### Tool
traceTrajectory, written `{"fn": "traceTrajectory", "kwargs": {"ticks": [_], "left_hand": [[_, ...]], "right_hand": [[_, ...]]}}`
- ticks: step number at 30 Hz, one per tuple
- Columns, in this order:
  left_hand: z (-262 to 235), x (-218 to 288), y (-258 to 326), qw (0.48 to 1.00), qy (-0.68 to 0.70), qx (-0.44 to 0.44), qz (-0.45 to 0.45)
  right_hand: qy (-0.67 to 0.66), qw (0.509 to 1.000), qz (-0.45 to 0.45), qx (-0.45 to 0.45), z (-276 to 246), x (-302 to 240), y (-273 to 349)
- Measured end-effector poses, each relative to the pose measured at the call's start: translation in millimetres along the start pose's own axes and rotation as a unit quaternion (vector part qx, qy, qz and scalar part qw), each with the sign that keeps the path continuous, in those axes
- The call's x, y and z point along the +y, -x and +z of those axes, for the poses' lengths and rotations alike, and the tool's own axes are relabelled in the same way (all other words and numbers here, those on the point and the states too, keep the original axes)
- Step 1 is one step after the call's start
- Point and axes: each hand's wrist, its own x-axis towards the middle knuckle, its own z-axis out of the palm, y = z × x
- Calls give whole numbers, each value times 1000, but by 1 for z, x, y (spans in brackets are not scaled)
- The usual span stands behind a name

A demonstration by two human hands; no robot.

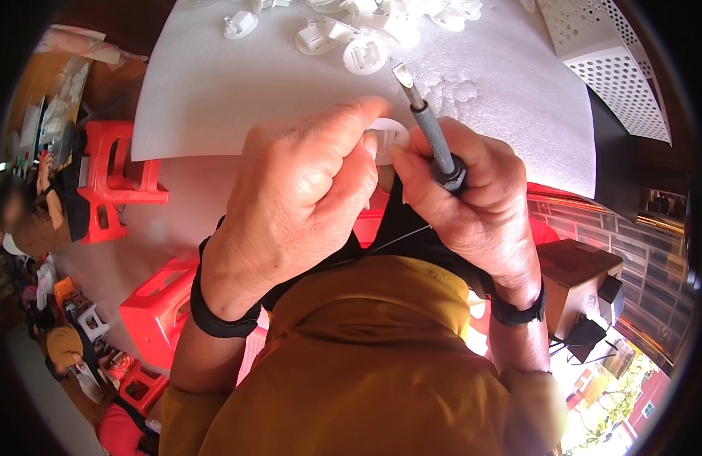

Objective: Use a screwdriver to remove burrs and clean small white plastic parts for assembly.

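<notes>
Between both hands, just over the near edge of the foam-covered table (206,114), is a round white plastic part (387,138) with raised ribs. My left hand (294,190) pinches its left edge between thumb and bent index finger. My right hand (472,197) is wrapped round a soldering iron (436,140), with a grey barrel, black collar and flat chisel-shaped tip. The iron's tip points up and away, above the part and apart from it. My right thumb is at the part's right edge. The iron's handle is hidden in my right palm.
Several similar white plastic parts (366,55) lie in a loose pile at the table's far side. A white perforated box (613,72) stands at the far right. Red plastic stools (111,178) are on the left; a brown box (579,277) is on the right. People sit farther left.
</notes>
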Motion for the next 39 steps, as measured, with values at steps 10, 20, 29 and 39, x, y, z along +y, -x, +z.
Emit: {"fn": "traceTrajectory", "kwargs": {"ticks": [10,20,29,39], "left_hand": [[-6,13,-10,984,80,-66,-142],[-7,17,-2,978,169,-39,-113],[-6,13,-3,979,151,-52,-124],[-5,9,-4,978,171,-46,-106]], "right_hand": [[6,999,-41,10,5,2,-2],[-7,999,-30,12,4,4,0],[2,1000,-29,9,4,5,1],[4,999,-34,7,3,6,0]]}}
